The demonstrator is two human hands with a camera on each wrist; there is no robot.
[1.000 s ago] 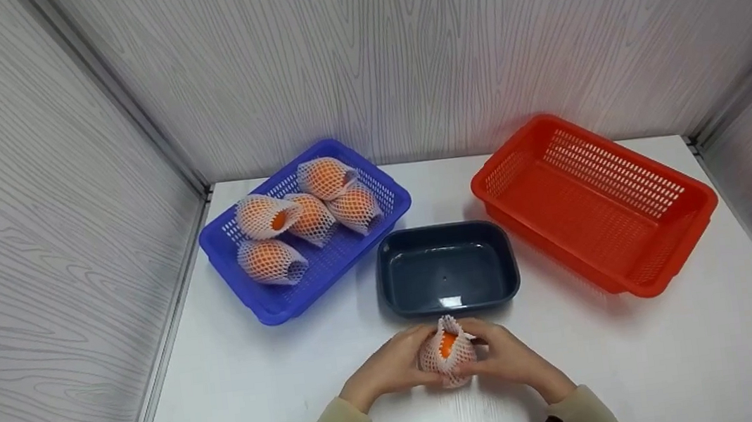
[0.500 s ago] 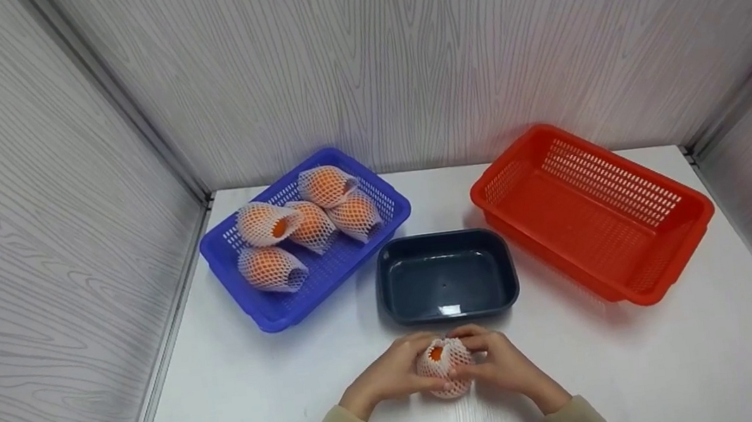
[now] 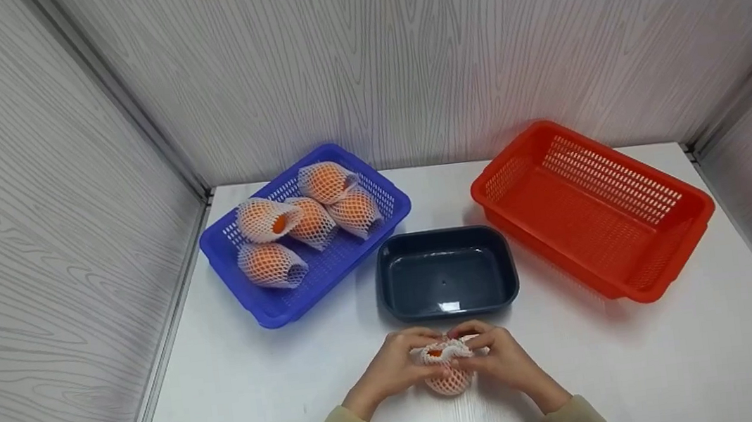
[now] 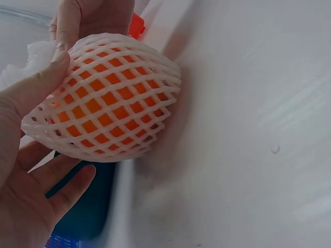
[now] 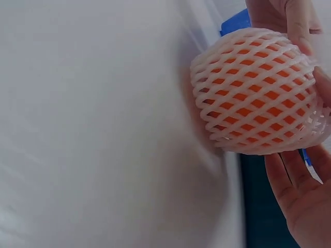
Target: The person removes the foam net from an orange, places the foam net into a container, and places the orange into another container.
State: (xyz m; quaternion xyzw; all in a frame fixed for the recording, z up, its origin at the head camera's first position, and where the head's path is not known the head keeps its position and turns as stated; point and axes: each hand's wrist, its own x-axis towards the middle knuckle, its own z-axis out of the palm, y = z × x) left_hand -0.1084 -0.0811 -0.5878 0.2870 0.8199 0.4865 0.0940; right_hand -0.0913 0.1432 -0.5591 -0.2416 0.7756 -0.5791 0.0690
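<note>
An orange in a white foam net sleeve point(image 3: 447, 378) is held between both hands just in front of the dark bin. My left hand point(image 3: 394, 366) pinches the sleeve's upper edge from the left, its thumb on the near side. From the right, my right hand point(image 3: 504, 360) pinches the same edge, thumb and fingers curled over it. A bit of bare orange peel shows in the sleeve's mouth. In the left wrist view the net point(image 4: 114, 98) still wraps the body of the fruit, and in the right wrist view the netted orange point(image 5: 253, 95) sits close over the white table.
A blue basket point(image 3: 277, 314) at the back left holds several oranges in foam nets point(image 3: 271, 264). Behind the hands stands a dark blue bin point(image 3: 444, 281) with nothing in it. At the right lies a red basket point(image 3: 589, 215), also bare inside. Grey walls point(image 3: 443, 55) close off the table.
The sleeve's mouth, tall and pointed before, is now lower and folded wider between the fingers. Both hands have shifted their fingers to its upper edge. Baskets and bin stay put.
</note>
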